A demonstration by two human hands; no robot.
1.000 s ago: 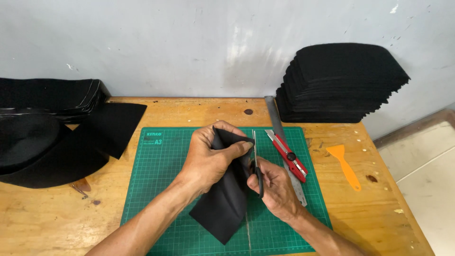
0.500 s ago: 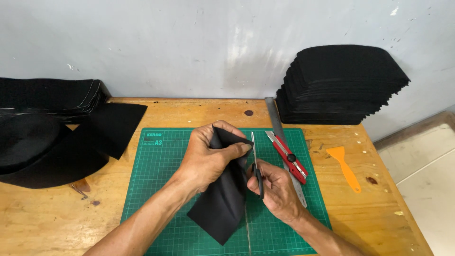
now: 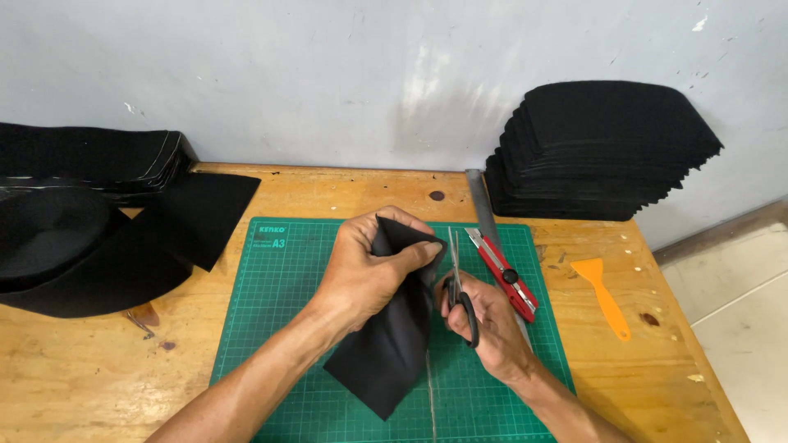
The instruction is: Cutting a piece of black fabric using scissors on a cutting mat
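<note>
My left hand (image 3: 365,275) grips the top of a folded black fabric piece (image 3: 386,349) and holds it up over the green cutting mat (image 3: 279,279). In my right hand (image 3: 492,324) is a pair of black-handled scissors (image 3: 458,283), blades pointing up beside the fabric's right edge near my left fingertips. The lower end of the fabric rests on the mat.
A red utility knife (image 3: 505,271) and a steel ruler (image 3: 483,209) lie at the mat's right edge. An orange plastic scraper (image 3: 603,295) sits further right. A tall stack of black cut pieces (image 3: 603,152) stands back right; black fabric and rolls (image 3: 90,221) cover the left of the wooden table (image 3: 82,369).
The fabric has shifted slightly in my left hand and the scissors have moved a little along its right edge. Nothing else has moved.
</note>
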